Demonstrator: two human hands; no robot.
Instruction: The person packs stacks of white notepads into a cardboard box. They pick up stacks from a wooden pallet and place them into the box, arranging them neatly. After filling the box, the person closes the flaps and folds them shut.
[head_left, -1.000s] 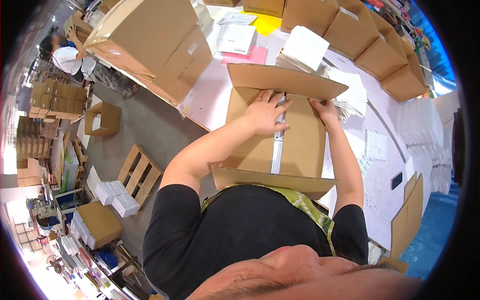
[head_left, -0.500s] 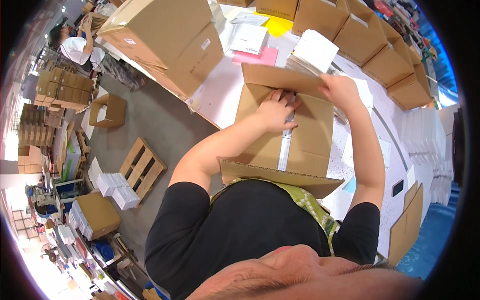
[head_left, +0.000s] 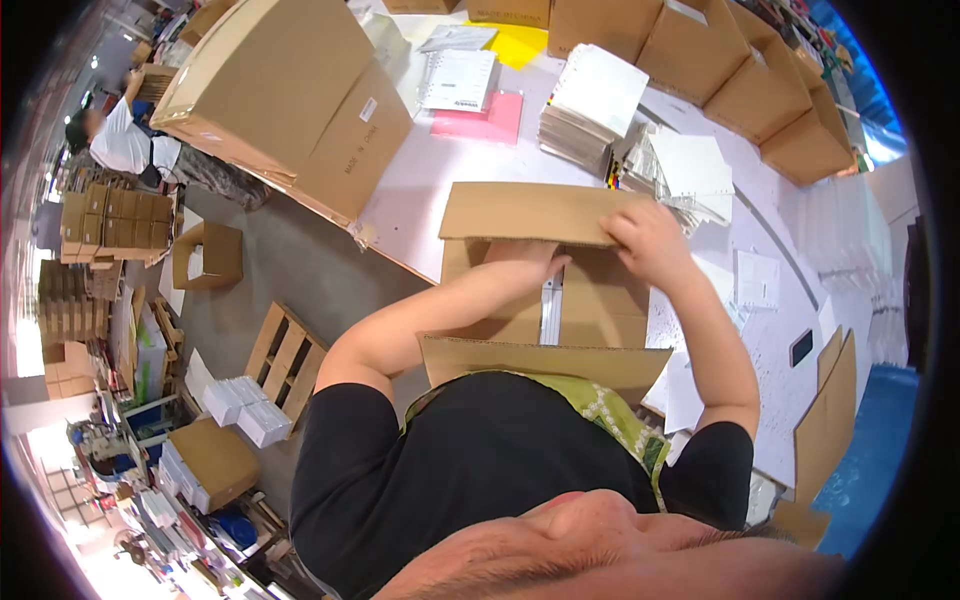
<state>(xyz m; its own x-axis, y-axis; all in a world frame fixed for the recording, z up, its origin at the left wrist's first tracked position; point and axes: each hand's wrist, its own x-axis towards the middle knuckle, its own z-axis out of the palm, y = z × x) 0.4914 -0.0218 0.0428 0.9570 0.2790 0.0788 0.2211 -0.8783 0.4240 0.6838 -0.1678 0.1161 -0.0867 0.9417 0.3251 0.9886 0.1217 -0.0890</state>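
Note:
A brown cardboard box lies in front of me with two of its flaps raised. My right hand grips the right end of the far flap, fingers bent over the board. Inside the box, behind that flap, is my left hand; its thumb shows at the flap's lower edge, but its other fingers are hidden. A pale strip runs along the seam of the box's inside, below my left hand. The near flap stands up close to my apron.
Beyond the box are a stack of white sheets and a pink sheet. A large closed carton stands far left; several open cartons line the far edge. A phone lies right. On the floor is a wooden pallet.
The far flap has tilted toward me and now covers my left fingers, which were spread on the box's inside before. The flap now stands apart from the sheet stack. My right hand came nearer with it.

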